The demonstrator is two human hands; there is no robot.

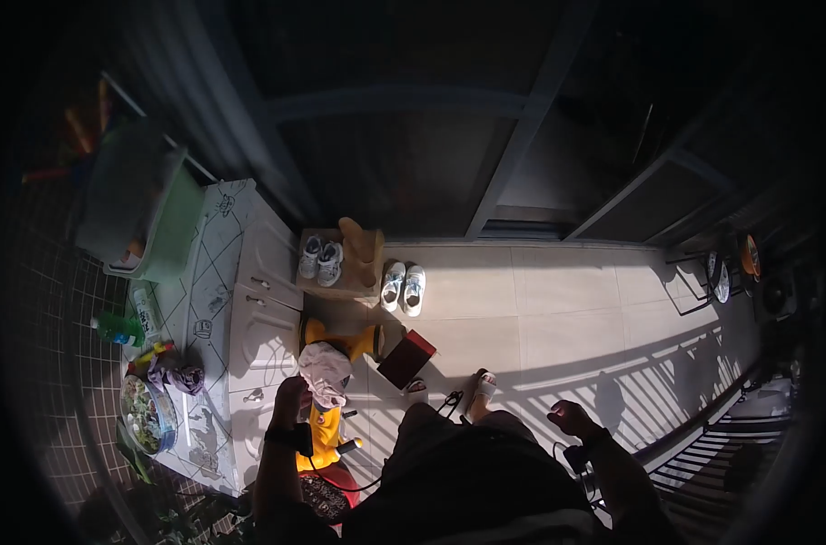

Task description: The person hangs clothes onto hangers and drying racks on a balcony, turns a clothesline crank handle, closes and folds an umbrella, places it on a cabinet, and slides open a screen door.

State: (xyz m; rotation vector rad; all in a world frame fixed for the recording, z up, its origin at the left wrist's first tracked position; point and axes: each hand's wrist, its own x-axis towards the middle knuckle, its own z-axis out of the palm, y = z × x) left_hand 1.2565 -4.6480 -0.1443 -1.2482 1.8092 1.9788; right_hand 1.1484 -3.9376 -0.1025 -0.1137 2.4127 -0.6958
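Observation:
My left hand (290,400) is closed at the edge of a crumpled pale pink cloth (324,371), beside the white cabinet. The cloth hangs over a yellow ride-on toy (322,431) with black-and-white handle grips. My right hand (572,420) hangs out to the right above the tiled floor, its fingers curled in and nothing visible in them. Both wrists wear dark bands with cables. A dark red, box-like object (407,359) lies on the floor in front of my feet.
A white cabinet (249,336) on the left bears a green tub (172,227), a green bottle (118,327) and a round patterned container (148,415). White sneakers (404,289) stand beside a cardboard box (358,272) with shoes on it. Railings (703,459) run along the right.

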